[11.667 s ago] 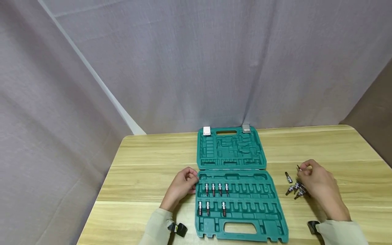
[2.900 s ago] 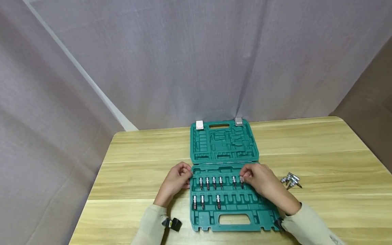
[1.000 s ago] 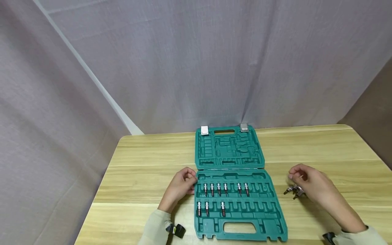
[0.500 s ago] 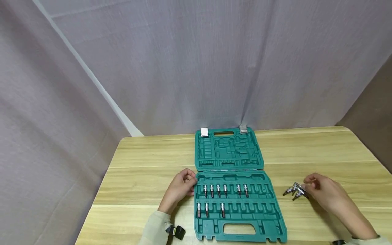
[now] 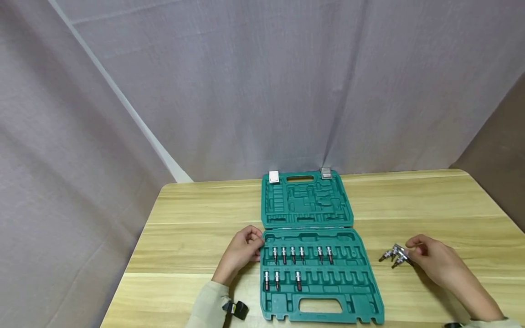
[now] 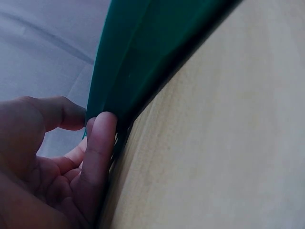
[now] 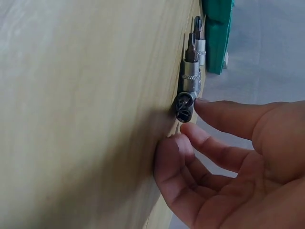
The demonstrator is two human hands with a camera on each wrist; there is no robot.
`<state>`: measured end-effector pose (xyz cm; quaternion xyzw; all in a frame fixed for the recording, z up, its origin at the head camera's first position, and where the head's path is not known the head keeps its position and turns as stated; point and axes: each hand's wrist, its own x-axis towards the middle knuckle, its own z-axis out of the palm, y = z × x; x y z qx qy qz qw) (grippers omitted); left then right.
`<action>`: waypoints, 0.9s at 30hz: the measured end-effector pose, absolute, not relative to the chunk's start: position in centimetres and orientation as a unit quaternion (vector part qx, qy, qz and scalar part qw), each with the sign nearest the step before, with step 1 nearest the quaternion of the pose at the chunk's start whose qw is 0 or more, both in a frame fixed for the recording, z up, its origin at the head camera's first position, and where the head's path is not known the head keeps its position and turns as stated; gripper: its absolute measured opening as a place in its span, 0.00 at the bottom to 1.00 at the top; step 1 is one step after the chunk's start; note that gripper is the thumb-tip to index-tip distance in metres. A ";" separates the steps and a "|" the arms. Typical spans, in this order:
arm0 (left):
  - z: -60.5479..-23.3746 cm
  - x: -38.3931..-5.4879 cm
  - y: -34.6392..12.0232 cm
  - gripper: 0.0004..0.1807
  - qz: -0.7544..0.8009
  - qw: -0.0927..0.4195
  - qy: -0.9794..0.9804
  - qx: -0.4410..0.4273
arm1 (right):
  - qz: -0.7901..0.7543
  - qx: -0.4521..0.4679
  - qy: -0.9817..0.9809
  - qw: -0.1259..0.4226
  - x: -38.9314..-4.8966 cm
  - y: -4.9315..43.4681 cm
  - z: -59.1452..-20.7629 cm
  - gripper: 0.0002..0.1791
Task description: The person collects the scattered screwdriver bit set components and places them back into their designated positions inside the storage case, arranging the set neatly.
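A green tool case (image 5: pixel 321 304) lies unfolded, with several silver bit sockets (image 5: pixel 302 253) seated in the upper row of its near half and 3 in the lower row. My left hand (image 5: pixel 242 250) pinches the case's left edge near the hinge; its thumb and a finger meet the green rim in the left wrist view. Right of the case, a small pile of loose bit sockets (image 5: pixel 394 255) lies on the table. My right hand (image 5: pixel 439 264) is at its right side, thumb and index fingertips flanking the end of one bit socket (image 7: pixel 184 114), other fingers curled below.
The wooden table (image 5: pixel 197 228) spans the front, its rounded back corners near a grey curtain (image 5: pixel 246 91). The case's lid half (image 5: pixel 283 221) lies toward the back, its two metal latches near the curtain. A brown panel (image 5: pixel 500 155) stands at the right.
Two bit sockets have been added to the upper row since the earliest frame, and the pile has shrunk. My right hand went to the case and back to the pile; the left stays at the edge.
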<state>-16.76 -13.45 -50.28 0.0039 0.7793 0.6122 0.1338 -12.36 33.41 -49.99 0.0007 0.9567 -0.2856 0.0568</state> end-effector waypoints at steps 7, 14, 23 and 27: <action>-50.3 -16.8 -13.4 0.08 0.608 0.134 0.782 0.006 | -0.292 -0.006 0.954 0.066 -12.0 32.8 -50.0 0.15; -50.3 -16.8 -13.5 0.08 0.608 0.135 0.783 0.002 | -0.290 -0.002 0.956 0.055 -11.9 32.3 -50.0 0.10; -50.3 -16.8 -13.5 0.08 0.605 0.133 0.785 0.002 | -0.281 0.013 0.958 0.058 -12.3 32.8 -50.2 0.10; -50.3 -16.9 -13.5 0.08 0.605 0.134 0.785 0.003 | -0.281 0.021 0.957 0.065 -12.3 33.0 -50.1 0.11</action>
